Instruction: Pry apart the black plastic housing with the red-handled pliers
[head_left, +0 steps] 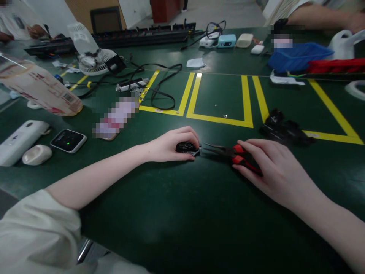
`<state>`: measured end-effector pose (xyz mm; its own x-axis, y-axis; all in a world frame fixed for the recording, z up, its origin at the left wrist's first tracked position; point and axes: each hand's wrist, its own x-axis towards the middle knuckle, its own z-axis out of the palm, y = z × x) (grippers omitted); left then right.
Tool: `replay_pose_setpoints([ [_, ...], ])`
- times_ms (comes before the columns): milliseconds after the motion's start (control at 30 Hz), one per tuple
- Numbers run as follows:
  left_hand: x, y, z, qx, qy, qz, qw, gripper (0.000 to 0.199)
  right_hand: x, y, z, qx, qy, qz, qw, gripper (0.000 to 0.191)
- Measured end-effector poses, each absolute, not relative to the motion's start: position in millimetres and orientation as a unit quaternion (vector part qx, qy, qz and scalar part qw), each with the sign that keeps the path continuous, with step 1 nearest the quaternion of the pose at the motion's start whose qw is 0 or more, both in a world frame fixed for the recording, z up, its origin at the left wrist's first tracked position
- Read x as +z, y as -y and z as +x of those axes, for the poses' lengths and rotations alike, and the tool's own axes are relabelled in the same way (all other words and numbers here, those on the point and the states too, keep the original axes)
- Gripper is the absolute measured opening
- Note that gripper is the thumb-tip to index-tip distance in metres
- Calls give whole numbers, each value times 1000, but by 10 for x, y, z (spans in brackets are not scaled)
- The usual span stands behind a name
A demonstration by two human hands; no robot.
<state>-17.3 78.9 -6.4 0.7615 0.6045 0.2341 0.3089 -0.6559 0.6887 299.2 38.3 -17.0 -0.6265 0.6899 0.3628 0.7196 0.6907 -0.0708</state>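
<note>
My left hand (178, 144) is closed around a small black part (186, 147) on the green table (171, 213), near the middle of the view. A bit of metal or grey edge shows at the part's right end. To the right, my right hand (270, 167) grips red-and-black needle-nose pliers (238, 154). Their thin jaws are slightly apart and point left, a short way from the black part. A heap of black parts (285, 127) lies beyond my right hand, partly over yellow tape.
At the left are a large cup (42, 89), a white device (23, 140), a small square screen (68, 140) and a blurred-out phone (116, 118). Behind lie cables (164, 89), a fan (97, 61) and a blue bin (299, 57). Other people sit across the table.
</note>
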Motion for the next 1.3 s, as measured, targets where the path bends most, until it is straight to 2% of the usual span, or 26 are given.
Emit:
replay_pose_setpoints([
  [300, -85, -787, -156, 231, -264, 890, 292, 26, -150, -267, 2909, 29, 869, -430, 242, 46],
  [500, -96, -751, -152, 234, -274, 887, 288, 26, -144, -327, 2885, 41, 870, -427, 243, 42],
  [767, -147, -715, -144, 244, -268, 891, 272, 57, -134, -356, 2867, 16, 874, -426, 235, 41],
  [1000, -138, -707, -135, 225, -279, 909, 212, 65, -179, -375, 2859, -28, 891, -395, 223, 47],
  [1133, -127, -707, -123, 189, -327, 918, 121, 53, -177, -356, 2846, -48, 889, -395, 226, 51],
  [1300, -131, -721, -122, 166, -326, 925, 101, 41, -164, -348, 2837, -29, 877, -431, 211, 50],
])
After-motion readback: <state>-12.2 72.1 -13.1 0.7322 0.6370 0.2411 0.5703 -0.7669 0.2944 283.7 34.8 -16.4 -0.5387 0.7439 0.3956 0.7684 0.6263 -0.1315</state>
